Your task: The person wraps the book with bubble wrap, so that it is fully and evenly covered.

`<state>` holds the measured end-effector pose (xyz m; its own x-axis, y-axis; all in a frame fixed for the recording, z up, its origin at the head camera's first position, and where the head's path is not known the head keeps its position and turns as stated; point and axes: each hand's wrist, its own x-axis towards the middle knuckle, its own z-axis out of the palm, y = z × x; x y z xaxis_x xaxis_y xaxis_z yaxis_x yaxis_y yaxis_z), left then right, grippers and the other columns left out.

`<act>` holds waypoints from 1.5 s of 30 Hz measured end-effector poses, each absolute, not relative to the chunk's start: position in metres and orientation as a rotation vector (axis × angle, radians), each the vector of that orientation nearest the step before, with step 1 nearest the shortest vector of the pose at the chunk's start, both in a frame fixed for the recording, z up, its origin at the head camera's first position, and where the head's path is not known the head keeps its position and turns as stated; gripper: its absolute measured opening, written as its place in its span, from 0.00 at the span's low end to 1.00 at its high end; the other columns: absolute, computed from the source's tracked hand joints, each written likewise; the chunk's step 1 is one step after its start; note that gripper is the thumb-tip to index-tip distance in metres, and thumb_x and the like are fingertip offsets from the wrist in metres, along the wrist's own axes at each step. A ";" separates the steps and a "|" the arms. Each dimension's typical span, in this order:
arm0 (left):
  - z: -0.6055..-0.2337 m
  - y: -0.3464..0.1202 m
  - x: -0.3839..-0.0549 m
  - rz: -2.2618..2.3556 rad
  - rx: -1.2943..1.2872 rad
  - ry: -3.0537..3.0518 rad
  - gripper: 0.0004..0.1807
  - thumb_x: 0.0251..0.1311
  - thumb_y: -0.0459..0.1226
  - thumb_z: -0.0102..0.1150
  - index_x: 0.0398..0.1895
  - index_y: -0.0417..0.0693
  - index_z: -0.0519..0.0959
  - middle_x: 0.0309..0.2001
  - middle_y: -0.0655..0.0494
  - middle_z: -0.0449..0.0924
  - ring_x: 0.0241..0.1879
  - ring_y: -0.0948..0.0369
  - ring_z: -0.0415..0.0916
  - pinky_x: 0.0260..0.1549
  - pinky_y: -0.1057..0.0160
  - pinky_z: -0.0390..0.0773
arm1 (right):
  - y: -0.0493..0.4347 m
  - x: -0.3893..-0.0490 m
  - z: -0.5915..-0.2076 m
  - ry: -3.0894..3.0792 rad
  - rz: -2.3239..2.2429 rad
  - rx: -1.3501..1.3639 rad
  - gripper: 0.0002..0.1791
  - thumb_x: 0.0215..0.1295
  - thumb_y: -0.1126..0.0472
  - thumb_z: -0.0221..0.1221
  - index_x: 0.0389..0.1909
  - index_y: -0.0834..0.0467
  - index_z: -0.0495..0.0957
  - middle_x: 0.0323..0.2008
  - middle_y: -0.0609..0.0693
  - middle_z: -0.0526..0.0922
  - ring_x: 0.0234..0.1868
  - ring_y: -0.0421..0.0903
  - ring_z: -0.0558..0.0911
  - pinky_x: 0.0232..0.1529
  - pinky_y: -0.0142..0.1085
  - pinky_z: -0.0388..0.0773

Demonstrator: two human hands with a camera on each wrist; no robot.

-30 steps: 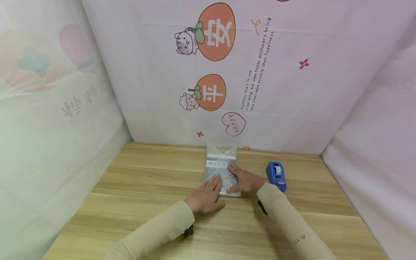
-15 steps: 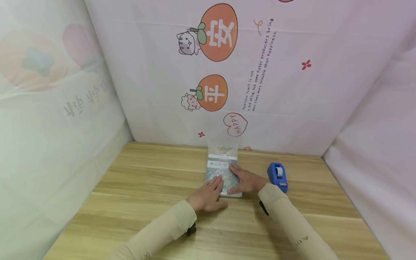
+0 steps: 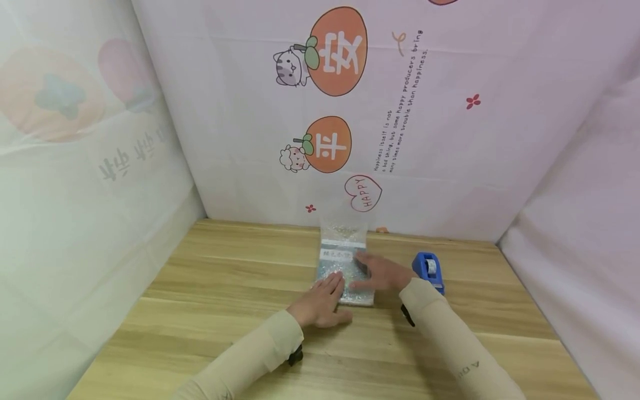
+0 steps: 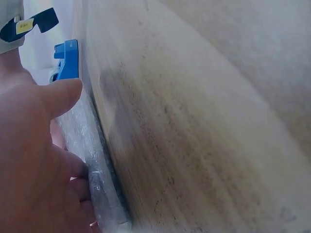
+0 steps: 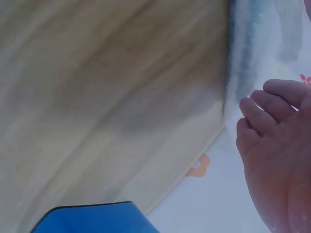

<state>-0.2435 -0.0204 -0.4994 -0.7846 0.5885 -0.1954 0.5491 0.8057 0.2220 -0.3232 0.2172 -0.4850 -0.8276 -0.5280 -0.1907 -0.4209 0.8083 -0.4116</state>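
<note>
A flat, book-like item (image 3: 334, 265) with a blue-grey cover and a white band of characters lies on the table inside clear bubble wrap (image 3: 344, 230). The wrap's loose end runs past its far side toward the back wall. My left hand (image 3: 319, 303) rests on its near left part, fingers extended, thumb out over the wood. Over the right edge is my right hand (image 3: 384, 272), slightly blurred, fingers spread. In the left wrist view the wrapped side (image 4: 99, 170) shows beside the left fingers. The right wrist view has the right fingertips (image 5: 247, 108) close to the wrap.
A blue tape dispenser (image 3: 429, 269) with a roll in it stands just right of my right hand, partly behind the sleeve. Printed white cloth (image 3: 240, 166) walls the wooden table (image 3: 225, 289) at the back and on both sides.
My right hand has shifted slightly and its fingers look raised off the wrap. The left hand stays in place on the item. The whole view has drifted slightly.
</note>
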 end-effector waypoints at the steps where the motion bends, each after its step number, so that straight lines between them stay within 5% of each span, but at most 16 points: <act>1: -0.500 -0.021 -0.244 0.225 0.878 2.739 0.52 0.75 0.66 0.46 0.86 0.41 0.47 0.88 0.47 0.39 0.88 0.53 0.39 0.86 0.52 0.49 | 0.217 -0.326 -0.484 2.704 -0.519 -0.737 0.57 0.69 0.31 0.62 0.83 0.64 0.54 0.83 0.64 0.58 0.83 0.63 0.60 0.82 0.59 0.59; 6: -0.498 -0.022 -0.245 0.213 0.879 2.743 0.52 0.75 0.67 0.46 0.86 0.41 0.48 0.88 0.47 0.39 0.87 0.52 0.40 0.85 0.52 0.49 | 0.216 -0.341 -0.479 2.748 -0.501 -0.789 0.47 0.76 0.39 0.60 0.79 0.70 0.60 0.76 0.69 0.68 0.77 0.67 0.69 0.78 0.61 0.66; 18: -0.493 -0.023 -0.243 0.261 0.883 2.728 0.50 0.76 0.64 0.47 0.86 0.40 0.48 0.88 0.46 0.40 0.87 0.52 0.40 0.86 0.53 0.48 | 0.229 -0.379 -0.461 2.865 -0.617 -0.623 0.44 0.77 0.46 0.60 0.77 0.75 0.60 0.76 0.75 0.64 0.78 0.73 0.63 0.78 0.65 0.62; 31: -0.498 -0.024 -0.246 0.252 0.886 2.730 0.52 0.75 0.66 0.47 0.86 0.41 0.48 0.88 0.47 0.40 0.87 0.53 0.40 0.86 0.54 0.48 | 0.242 -0.411 -0.489 2.730 -1.197 -0.317 0.46 0.77 0.50 0.62 0.81 0.71 0.52 0.79 0.72 0.60 0.78 0.71 0.65 0.79 0.63 0.61; 45: -0.496 -0.026 -0.245 0.266 0.901 2.712 0.52 0.75 0.66 0.45 0.86 0.41 0.48 0.88 0.46 0.39 0.87 0.52 0.39 0.86 0.54 0.48 | 0.234 -0.414 -0.522 2.544 -1.615 -0.123 0.41 0.78 0.54 0.61 0.82 0.65 0.55 0.79 0.66 0.65 0.80 0.64 0.64 0.83 0.56 0.59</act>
<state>-0.2451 -0.0264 -0.4962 -0.7697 0.6075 -0.1961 0.5578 0.7895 0.2562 -0.4140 0.2343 -0.5219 -0.9888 -0.1358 -0.0624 -0.0014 0.4257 -0.9049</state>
